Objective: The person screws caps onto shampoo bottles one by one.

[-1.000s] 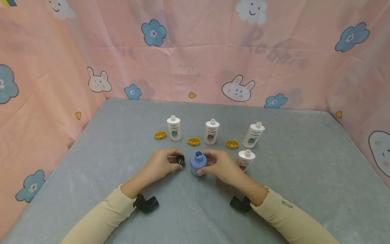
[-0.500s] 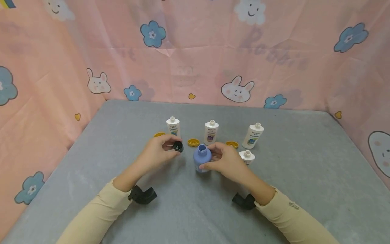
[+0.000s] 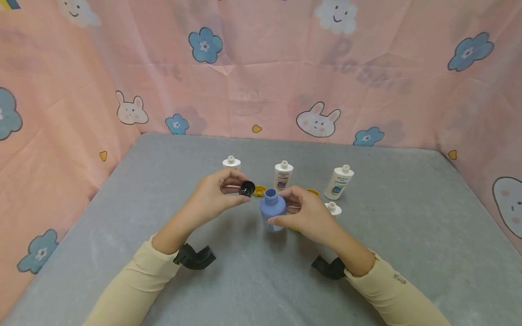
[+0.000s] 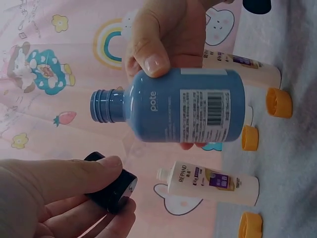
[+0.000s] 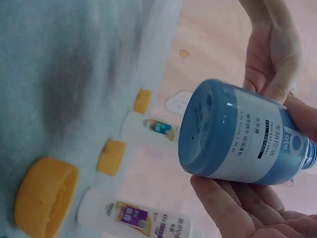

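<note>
My left hand [image 3: 215, 192] pinches a black screw cap [image 3: 247, 189] between thumb and fingers, its hollow underside facing me. Just to the right, my right hand [image 3: 307, 213] grips a blue bottle [image 3: 272, 210] round its side. The left wrist view shows the bottle's bare threaded neck [image 4: 106, 105] and, a little apart from it, the black cap [image 4: 111, 186]. Its base [image 5: 195, 129] shows in the right wrist view, held up off the grey cloth. The bottle's label [image 5: 257, 139] faces the right wrist camera. My right fingers are partly hidden behind the bottle in the head view.
Behind the hands stand white bottles without caps: one at left [image 3: 231, 162], one in the middle [image 3: 283, 173] and one at right [image 3: 339, 182]. Another white bottle [image 3: 333, 209] is partly hidden by my right hand. Several yellow caps lie among them, including a yellow cap [image 3: 259, 191] between the hands.
My left hand has moved up and then right with the black cap, now nearer the bottle's neck. My right hand has lifted the blue bottle and shifted it slightly right.
</note>
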Demonstrator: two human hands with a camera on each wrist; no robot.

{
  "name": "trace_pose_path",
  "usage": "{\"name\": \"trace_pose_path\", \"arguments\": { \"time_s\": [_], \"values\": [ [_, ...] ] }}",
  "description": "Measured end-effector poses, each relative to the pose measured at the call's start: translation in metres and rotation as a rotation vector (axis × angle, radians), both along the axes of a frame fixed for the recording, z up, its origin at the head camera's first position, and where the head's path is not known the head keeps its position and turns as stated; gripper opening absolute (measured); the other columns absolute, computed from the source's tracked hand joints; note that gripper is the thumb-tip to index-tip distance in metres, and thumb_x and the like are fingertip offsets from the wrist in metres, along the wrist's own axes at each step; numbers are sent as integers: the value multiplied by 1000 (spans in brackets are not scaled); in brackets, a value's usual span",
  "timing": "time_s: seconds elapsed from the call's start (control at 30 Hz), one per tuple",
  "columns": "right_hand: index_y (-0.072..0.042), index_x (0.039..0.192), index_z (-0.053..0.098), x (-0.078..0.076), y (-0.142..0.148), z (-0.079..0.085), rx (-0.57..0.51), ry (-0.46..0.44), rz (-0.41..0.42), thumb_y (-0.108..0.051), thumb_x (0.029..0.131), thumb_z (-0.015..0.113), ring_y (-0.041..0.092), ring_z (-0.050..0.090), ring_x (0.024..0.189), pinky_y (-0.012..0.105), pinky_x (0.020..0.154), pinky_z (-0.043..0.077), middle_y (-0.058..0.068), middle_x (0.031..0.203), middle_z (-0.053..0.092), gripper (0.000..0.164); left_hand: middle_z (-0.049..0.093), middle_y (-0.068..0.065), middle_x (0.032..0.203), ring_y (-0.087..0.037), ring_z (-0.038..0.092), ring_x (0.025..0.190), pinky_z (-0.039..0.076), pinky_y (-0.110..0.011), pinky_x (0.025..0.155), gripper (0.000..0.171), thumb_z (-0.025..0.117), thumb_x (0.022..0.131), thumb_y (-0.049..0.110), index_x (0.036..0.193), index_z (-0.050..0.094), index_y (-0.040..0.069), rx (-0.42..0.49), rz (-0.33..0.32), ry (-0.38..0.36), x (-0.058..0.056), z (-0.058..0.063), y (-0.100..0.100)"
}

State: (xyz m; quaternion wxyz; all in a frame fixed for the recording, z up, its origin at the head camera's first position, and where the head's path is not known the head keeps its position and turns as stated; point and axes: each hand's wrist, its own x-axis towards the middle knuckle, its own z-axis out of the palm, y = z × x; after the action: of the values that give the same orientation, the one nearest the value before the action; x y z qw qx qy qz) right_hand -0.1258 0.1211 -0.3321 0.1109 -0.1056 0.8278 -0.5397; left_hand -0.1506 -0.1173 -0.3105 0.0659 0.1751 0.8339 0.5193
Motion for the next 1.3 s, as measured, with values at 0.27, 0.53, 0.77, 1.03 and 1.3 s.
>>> {"name": "trace_pose_path", "arguments": {
  "time_s": [0.27, 0.53, 0.77, 1.03, 1.3],
  "values": [
    [-3, 119, 62, 2, 3, 0, 45, 60, 26, -16, 78, 85, 29, 66, 112, 41, 96, 57, 14, 123, 65, 49, 71, -14, 116, -26, 71, 109, 60, -33, 90, 36, 79, 82, 2, 116, 68, 3, 19, -15, -19, 0, -5, -1],
    [-5, 117, 63, 3, 3, -1, 59, 84, 41, -19, 78, 85, 25, 65, 106, 36, 91, 60, 11, 117, 66, 47, 68, -14, 117, -25, 69, 110, 60, -26, 87, 36, 76, 85, 3, 120, 66, 2, 34, -86, 3, 2, -1, -4],
    [-3, 117, 62, 3, 5, 0, 77, 142, 43, -20, 80, 84, 26, 69, 104, 42, 91, 60, 14, 116, 68, 46, 70, -11, 120, -24, 65, 111, 57, -31, 95, 37, 75, 88, 6, 123, 67, 3, 45, -129, 40, 1, -4, -4],
    [-4, 121, 64, 3, 6, 2, 117, 182, 48, -25, 82, 82, 25, 65, 107, 45, 93, 58, 12, 119, 69, 48, 67, -10, 125, -23, 62, 117, 56, -36, 97, 37, 74, 89, 11, 125, 67, 6, 77, -80, 15, 3, -5, -5],
    [-5, 124, 65, 4, 6, 3, 110, 184, 52, -28, 83, 82, 24, 65, 108, 44, 94, 58, 12, 122, 69, 50, 68, -10, 115, -20, 67, 109, 58, -27, 89, 27, 77, 87, 12, 113, 72, 6, 154, -46, -53, 3, -1, -7]
  ]
}}
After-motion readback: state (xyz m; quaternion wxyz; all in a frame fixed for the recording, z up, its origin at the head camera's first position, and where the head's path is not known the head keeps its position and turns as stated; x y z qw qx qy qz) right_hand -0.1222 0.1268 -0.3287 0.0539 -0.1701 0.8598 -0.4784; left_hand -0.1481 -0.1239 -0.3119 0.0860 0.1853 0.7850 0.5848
